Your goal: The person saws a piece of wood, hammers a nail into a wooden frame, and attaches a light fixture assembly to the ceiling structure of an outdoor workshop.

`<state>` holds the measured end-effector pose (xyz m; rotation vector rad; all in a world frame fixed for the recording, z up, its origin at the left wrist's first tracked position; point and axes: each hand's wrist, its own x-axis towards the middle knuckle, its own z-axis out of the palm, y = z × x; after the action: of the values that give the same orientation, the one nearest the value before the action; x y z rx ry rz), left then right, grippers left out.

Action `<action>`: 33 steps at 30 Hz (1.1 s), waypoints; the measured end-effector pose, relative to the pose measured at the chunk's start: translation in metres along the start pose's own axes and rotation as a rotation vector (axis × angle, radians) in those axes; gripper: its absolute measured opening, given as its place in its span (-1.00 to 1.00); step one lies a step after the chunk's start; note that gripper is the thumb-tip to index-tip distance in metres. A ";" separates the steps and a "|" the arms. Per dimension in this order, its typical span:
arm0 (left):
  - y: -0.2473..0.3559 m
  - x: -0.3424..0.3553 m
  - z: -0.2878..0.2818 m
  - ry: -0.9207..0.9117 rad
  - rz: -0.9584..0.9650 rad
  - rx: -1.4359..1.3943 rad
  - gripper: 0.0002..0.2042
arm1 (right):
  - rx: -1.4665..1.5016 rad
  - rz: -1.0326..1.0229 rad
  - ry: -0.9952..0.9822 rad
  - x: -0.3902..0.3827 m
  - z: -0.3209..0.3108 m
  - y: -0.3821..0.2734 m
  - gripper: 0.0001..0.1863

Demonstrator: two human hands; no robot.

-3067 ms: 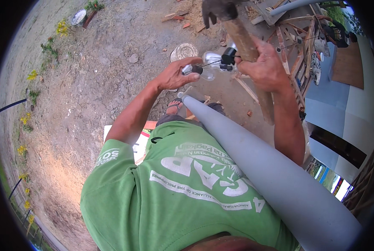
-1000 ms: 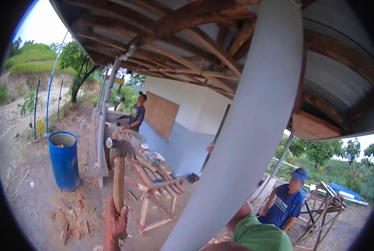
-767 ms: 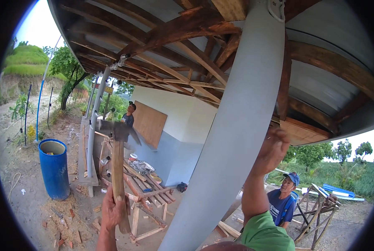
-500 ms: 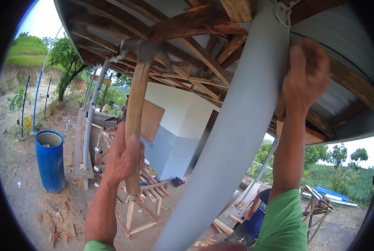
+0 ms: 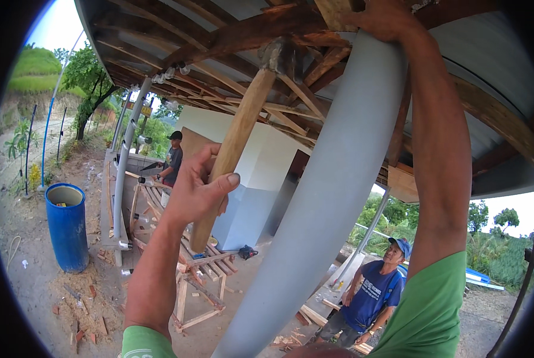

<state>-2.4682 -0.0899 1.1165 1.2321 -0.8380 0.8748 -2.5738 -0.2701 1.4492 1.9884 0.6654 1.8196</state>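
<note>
My left hand (image 5: 202, 185) is closed around the wooden handle of a hammer (image 5: 237, 140). Its dark metal head points up, just under the roof timbers. My right hand (image 5: 386, 19) reaches high and grips the top of a thick grey post (image 5: 320, 197), its fingers against the end of a wooden beam (image 5: 336, 13). The picture's upper edge cuts off part of this hand. The post slants down across the middle of the view.
Curved roof timbers (image 5: 249, 33) hang overhead. Below stands a wooden trestle (image 5: 201, 307). A person in a blue cap and shirt (image 5: 371, 292) looks up at right; another person (image 5: 172, 158) works behind the trestle. A blue barrel (image 5: 67, 230) stands at left.
My right hand has moved up from beside the post to its top. The hammer has shifted right in my left hand. The person in the blue cap has come further into view.
</note>
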 end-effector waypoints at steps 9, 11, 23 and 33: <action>-0.013 0.056 0.003 0.239 0.042 -0.193 -0.34 | 0.138 0.020 -0.069 -0.010 -0.008 -0.016 -0.40; 0.018 0.061 0.010 0.267 -0.034 -0.188 -0.34 | 0.110 0.004 -0.085 -0.008 -0.002 -0.016 -0.45; 0.042 0.068 0.017 0.182 0.082 0.152 -0.50 | 0.132 0.017 -0.106 -0.008 -0.003 -0.022 -0.49; 0.076 0.117 0.012 0.083 -0.034 0.002 -0.59 | 0.134 -0.058 -0.098 -0.011 -0.009 -0.019 -0.53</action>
<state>-2.4873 -0.0811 1.2548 1.2006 -0.7479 0.8941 -2.5857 -0.2610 1.4306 2.1047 0.8249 1.6723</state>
